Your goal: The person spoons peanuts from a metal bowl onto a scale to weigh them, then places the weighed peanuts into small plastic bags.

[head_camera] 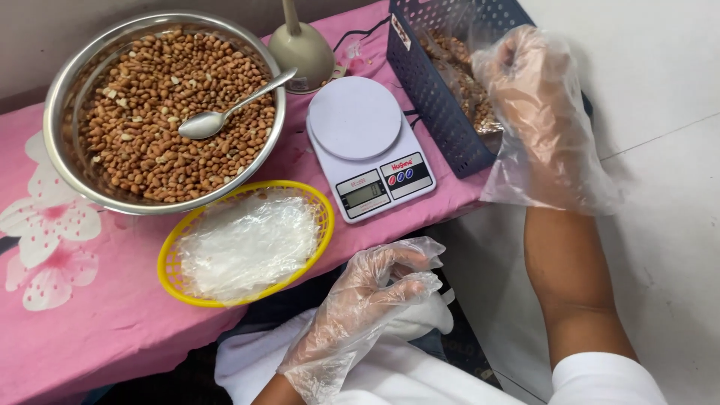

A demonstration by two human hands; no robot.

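Grey rectangular scale display [364, 193] at white scale's front; small white label [400, 31] on blue basket's corner; clear bagged nuts [457, 75] inside it.

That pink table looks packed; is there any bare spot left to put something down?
Yes: the pink cloth left of the yellow basket and below the steel bowl lies bare. The scale platform is bare too. It is crowded between bowl, basket, scale and blue crate, where the right hand reaches.

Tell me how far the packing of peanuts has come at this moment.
Done: packed peanut bags already lie in the blue basket. In hand: the right hand reaches into that basket; the left hand waits in the lap, holding nothing. The scale is bare. Left: the steel bowl is full of peanuts, and the yellow basket holds empty bags.
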